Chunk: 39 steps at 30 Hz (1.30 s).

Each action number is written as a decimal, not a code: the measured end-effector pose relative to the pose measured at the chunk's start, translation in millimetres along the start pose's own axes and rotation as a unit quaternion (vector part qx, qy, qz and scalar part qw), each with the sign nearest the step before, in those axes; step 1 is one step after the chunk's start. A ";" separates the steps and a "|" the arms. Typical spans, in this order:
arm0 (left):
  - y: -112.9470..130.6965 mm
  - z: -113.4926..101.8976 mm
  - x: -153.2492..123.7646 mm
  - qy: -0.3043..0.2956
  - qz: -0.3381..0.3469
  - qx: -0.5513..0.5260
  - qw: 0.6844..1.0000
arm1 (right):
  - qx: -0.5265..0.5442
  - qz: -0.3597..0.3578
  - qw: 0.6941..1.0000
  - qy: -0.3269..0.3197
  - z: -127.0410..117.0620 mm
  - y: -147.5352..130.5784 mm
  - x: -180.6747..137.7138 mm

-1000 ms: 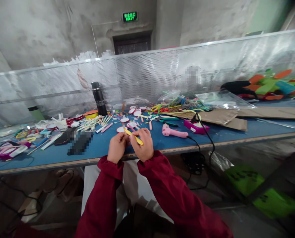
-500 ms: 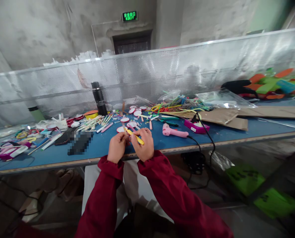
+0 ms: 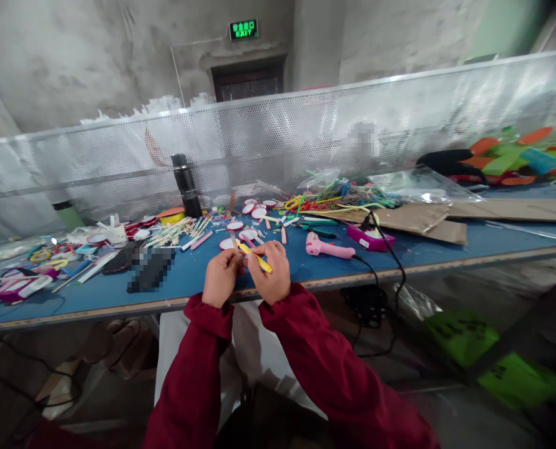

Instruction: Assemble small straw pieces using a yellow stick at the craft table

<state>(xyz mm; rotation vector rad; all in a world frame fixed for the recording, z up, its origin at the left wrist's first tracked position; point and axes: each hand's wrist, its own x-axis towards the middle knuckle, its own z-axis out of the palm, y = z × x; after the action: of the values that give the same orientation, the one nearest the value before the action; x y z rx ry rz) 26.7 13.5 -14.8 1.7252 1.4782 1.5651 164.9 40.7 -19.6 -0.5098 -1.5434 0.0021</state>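
Observation:
Close together at the table's front edge, both my hands are closed in pinches. My right hand (image 3: 273, 269) grips a slim yellow tool (image 3: 263, 265), shaped like a craft knife, slanting toward the other hand. My left hand (image 3: 221, 275) pinches a thin, flat brownish strip (image 3: 233, 239) that sticks up past the fingertips. The fingers hide where the tool and the strip come together. Just beyond the hands lie white discs with red rims (image 3: 235, 226) and some pale and pink sticks (image 3: 201, 241).
A pink glue gun (image 3: 329, 248) lies to the right, beside a purple box (image 3: 370, 239) with a black cable. Behind stand a black bottle (image 3: 186, 187) and a perforated metal screen (image 3: 268, 137). Left are a dark phone-like slab (image 3: 151, 271) and clutter; coloured cords (image 3: 343, 198) lie back right.

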 end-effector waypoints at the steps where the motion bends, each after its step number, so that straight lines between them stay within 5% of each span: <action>1: -0.1 0.1 0.0 -0.001 0.004 0.001 1.000 | 0.002 -0.002 1.000 -0.006 -0.3 -0.4 0.2; 39: -1.5 0.1 0.6 0.005 0.002 0.007 1.000 | -0.004 -0.004 1.000 -0.007 -0.4 0.5 -0.2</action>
<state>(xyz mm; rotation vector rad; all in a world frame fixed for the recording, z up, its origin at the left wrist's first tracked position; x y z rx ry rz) 26.0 14.6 -15.7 1.7308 1.4941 1.5726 165.4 41.0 -20.0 -0.5108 -1.5591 -0.0074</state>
